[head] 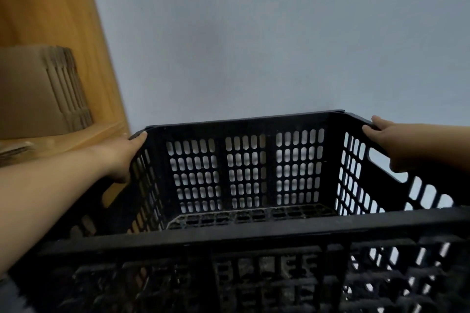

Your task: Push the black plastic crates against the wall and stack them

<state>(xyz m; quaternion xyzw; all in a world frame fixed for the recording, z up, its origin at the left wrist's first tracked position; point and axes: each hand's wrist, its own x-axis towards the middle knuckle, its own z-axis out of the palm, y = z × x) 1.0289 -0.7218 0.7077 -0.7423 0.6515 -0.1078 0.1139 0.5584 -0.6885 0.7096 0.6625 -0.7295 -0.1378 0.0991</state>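
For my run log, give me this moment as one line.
left hand: grips left wall of black crate | right hand: grips right rim | crate: empty, far side near wall | stacking: not visible

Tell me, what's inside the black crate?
Nothing shows inside the crate: only its bare slotted floor at the far end. The near rim covers the rest of the floor.

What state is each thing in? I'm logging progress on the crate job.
Black crate: upright, empty, gripped on both sides.
Left hand: gripping the left rim.
Right hand: gripping the right rim.
Cardboard box: on the wooden shelf, untouched.
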